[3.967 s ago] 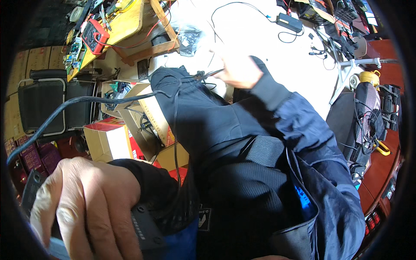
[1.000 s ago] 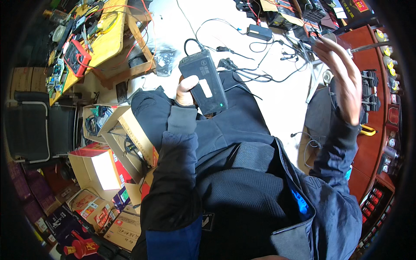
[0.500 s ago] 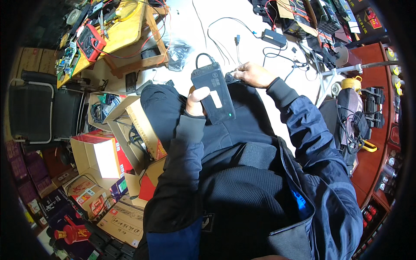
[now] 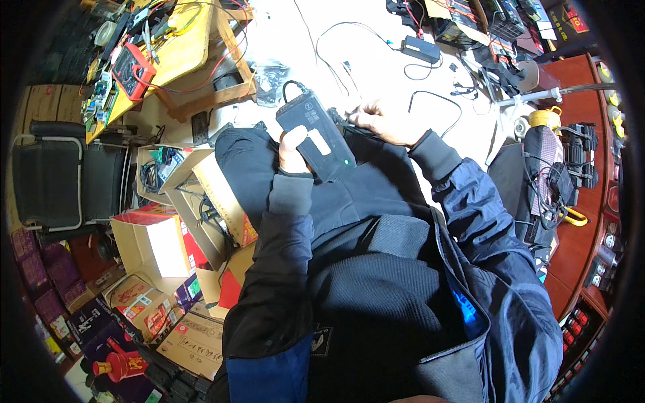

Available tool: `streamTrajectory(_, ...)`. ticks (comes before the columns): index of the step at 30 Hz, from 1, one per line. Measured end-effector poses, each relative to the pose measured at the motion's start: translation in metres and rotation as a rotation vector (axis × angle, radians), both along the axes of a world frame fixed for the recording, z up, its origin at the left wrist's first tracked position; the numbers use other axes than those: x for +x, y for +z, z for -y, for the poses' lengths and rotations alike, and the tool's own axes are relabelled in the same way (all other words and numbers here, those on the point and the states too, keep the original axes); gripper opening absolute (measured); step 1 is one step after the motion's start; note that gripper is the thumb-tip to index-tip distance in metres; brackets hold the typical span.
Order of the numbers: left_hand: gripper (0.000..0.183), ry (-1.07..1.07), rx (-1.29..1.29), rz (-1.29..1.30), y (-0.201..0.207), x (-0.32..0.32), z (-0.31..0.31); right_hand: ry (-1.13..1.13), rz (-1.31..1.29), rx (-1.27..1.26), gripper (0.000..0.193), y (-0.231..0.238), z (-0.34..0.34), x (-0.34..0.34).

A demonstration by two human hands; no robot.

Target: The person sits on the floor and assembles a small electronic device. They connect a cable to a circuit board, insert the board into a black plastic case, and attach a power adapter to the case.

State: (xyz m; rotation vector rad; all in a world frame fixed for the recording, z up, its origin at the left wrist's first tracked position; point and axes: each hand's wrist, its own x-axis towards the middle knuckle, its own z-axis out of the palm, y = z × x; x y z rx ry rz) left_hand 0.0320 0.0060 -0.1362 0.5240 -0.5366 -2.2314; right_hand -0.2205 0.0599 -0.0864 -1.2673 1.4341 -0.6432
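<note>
My left hand is closed round a black charger brick held above my lap, the thumb lying across its top face. A pale label and a small lit green light show on the charger. From its far end a black cord curves away. Just right of the charger, my right hand is closed, fingertips pinched together at a small dark piece, perhaps a plug or cable end. Glare and the fingers hide what that piece is.
On the left stands a yellow-topped wooden bench with a red multimeter. Opened cardboard boxes crowd my left side, near a black chair. Another black adapter and loose cables lie on the pale floor ahead. A reddish-brown cabinet lines the right.
The charger and both hands have shifted a little to the left in view. My left hand still grips the charger and my right hand remains pinched beside it.
</note>
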Motion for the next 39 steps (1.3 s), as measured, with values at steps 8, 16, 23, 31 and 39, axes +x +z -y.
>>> streamTrajectory(8, 0.074, 0.152, 0.156, 0.02, 0.0, 0.002, -0.001, -0.219, 0.167, 0.033, 0.056, 0.002, -0.017, -0.01)
streamTrajectory(16, 0.077, 0.206, 0.261, 0.032, -0.019, 0.002, 0.003, -0.26, -0.055, -0.255, 0.043, 0.014, -0.035, 0.008)
streamTrajectory(23, 0.062, 0.275, 0.305, 0.241, -0.024, -0.006, 0.003, -0.065, -0.292, -0.299, 0.028, 0.024, -0.045, 0.027)
streamTrajectory(31, 0.07, 0.284, 0.327, 0.097, -0.022, 0.005, 0.01, -0.207, -0.25, -0.343, 0.027, 0.023, -0.061, 0.023)
streamTrajectory(39, 0.08, 0.189, 0.211, -0.199, -0.008, 0.046, 0.006, -0.403, 0.172, -0.159, 0.048, 0.044, -0.083, -0.003)
